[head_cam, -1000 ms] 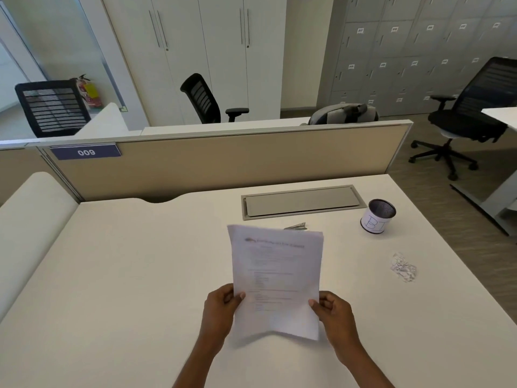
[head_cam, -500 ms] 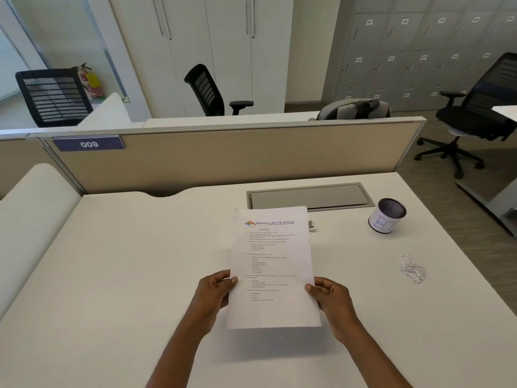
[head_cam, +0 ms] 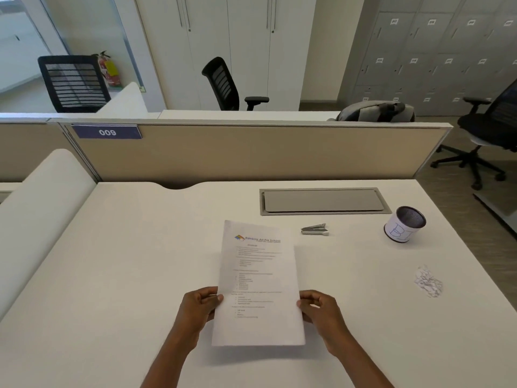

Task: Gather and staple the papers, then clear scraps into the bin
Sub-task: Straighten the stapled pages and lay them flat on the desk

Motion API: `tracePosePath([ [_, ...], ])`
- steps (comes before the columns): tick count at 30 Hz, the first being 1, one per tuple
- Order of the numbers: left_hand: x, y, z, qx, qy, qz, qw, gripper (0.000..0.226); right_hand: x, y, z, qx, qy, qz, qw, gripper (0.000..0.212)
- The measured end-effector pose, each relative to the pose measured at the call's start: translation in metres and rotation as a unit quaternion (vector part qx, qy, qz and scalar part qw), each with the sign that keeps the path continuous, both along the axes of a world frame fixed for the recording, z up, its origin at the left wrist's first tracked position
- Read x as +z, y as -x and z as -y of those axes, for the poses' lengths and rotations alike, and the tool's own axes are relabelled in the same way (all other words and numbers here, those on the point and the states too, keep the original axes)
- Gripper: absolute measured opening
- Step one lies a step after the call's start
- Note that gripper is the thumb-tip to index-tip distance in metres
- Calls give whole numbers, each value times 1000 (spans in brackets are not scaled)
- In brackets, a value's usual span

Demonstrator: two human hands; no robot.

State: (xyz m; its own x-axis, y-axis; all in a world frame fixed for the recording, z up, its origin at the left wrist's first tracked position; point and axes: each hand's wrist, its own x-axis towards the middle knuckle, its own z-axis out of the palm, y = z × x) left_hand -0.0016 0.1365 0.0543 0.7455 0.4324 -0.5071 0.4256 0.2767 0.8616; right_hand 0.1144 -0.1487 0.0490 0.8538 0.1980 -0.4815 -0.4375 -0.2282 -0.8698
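As hands (head_cam: 199, 307) (head_cam: 322, 310) pinch its edges, papers (head_cam: 258, 278) between them

Printed white papers (head_cam: 258, 284), colour logo heading at top, face up, lower side edges pinched by left hand (head_cam: 200, 306) and right hand (head_cam: 321, 308). Small silver stapler (head_cam: 314, 229) lies flat just beyond papers' top right corner. Dark mesh bin (head_cam: 402, 226), white hand-marked label, upright, far right of papers. Crumpled white scraps (head_cam: 428, 282) well right of papers, on the near side of the bin.

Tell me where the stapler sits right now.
In the head view, the stapler lies on the desk right of centre, just in front of the grey cable hatch, between the top of the held papers and the mesh bin.
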Motion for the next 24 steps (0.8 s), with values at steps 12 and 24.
tracePosePath([
  [12, -42, 20, -56, 64, -126, -111, 984, 15, -26, 17, -80, 23, 123, 25, 992, 16],
  [24, -30, -28, -79, 116, -236, -118, 958, 22, -30, -29, -129, 12, 155, 89, 984, 21],
])
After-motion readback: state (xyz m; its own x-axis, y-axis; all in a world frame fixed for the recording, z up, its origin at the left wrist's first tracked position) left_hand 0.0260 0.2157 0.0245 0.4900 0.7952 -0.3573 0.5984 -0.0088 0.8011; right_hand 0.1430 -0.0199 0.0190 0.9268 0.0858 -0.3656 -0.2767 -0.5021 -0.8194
